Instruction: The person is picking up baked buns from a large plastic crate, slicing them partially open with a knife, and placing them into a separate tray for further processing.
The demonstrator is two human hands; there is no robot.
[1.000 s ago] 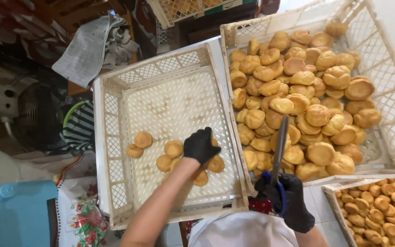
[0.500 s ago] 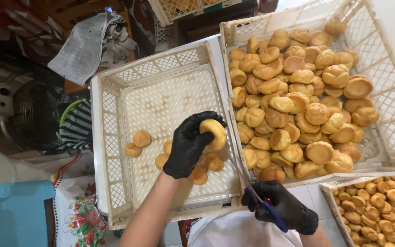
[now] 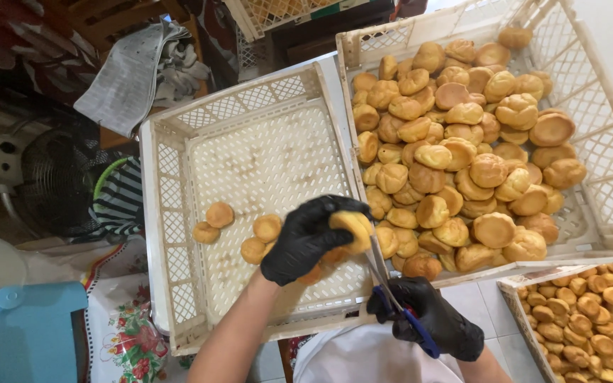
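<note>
Puff [image 3: 352,228] | left hand [image 3: 305,240] grip pinching it | right hand [image 3: 431,320] grip closed on scissors [image 3: 399,301] (blade tips hidden)

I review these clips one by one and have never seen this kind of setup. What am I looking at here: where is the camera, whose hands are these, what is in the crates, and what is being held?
There is no machine here. The one picture comes from a camera worn on a person's head, looking down at their own two hands, both in black gloves.

The left hand holds a small round golden-brown pastry puff. The right hand holds blue-handled scissors, whose blades reach up to that puff.

Below the hands sits a cream-coloured plastic lattice crate with only a few puffs lying in it. To its right, a second crate of the same kind is heaped with many puffs, and the corner of a third crate, filled with smaller ones, shows at the lower right. A flowered cloth and a dark fan lie at the left.
</note>
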